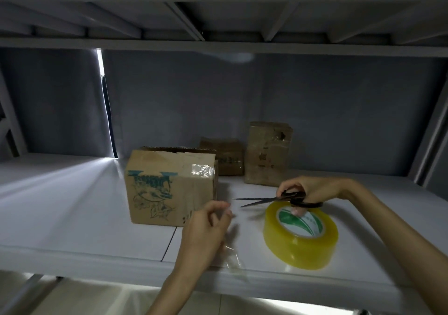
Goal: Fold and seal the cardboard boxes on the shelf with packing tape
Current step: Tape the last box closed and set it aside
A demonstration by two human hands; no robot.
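the left hand [206, 227] is raised over the shelf [72, 213] front, fingers [218, 208] pinching a clear tape strip [232, 256] that hangs below them. right of it, the right hand [308, 191] grips open scissors [274, 199] just above the tape roll [300, 234]. beyond the left fingers stands a printed cardboard box [169, 186]; two smaller boxes [266, 154] sit farther back.

box [169, 186] brown w/ teal print | tape roll [300, 237] yellow | scissors [278, 198] black | shelf [72, 205] white

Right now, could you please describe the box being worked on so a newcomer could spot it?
On the white shelf, three cardboard boxes stand. It is the nearest box, left of the tape roll. Only it has a blue-green printed drawing on its front.
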